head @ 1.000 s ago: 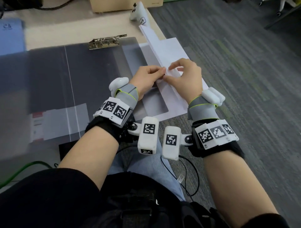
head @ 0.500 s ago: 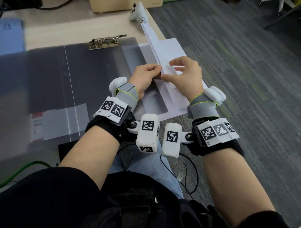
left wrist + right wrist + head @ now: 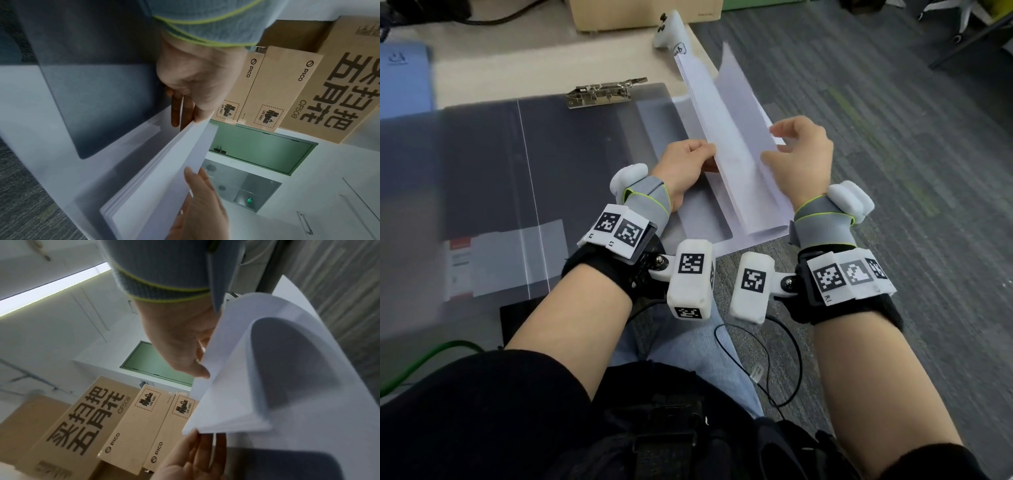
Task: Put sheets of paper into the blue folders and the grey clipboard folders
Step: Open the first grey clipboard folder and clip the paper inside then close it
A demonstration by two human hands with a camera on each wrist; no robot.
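A grey clipboard folder point(image 3: 585, 154) lies open on the table, its metal clip point(image 3: 602, 92) at the far edge. Over its right side both hands hold up a bundle of white sheets point(image 3: 736, 137), bent into a trough. My left hand point(image 3: 705, 154) pinches the bundle's left edge, thumb on top and fingers beneath point(image 3: 176, 113). My right hand point(image 3: 774, 144) grips the right edge, with its thumb point(image 3: 199, 371) pressed on the paper point(image 3: 257, 369). More white paper point(image 3: 722, 240) lies flat under the bundle. A blue folder point(image 3: 404, 78) sits at the far left.
A white controller point(image 3: 671, 31) rests at the table's far right corner, touching the far end of the sheets. A cardboard box point(image 3: 643, 13) stands behind it. The table edge runs just right of the paper, with grey carpet point(image 3: 893, 171) beyond. Cables hang over my lap.
The sheets lay nearly flat under both hands; now the hands have moved apart and lifted them, and the right edge curls upward.
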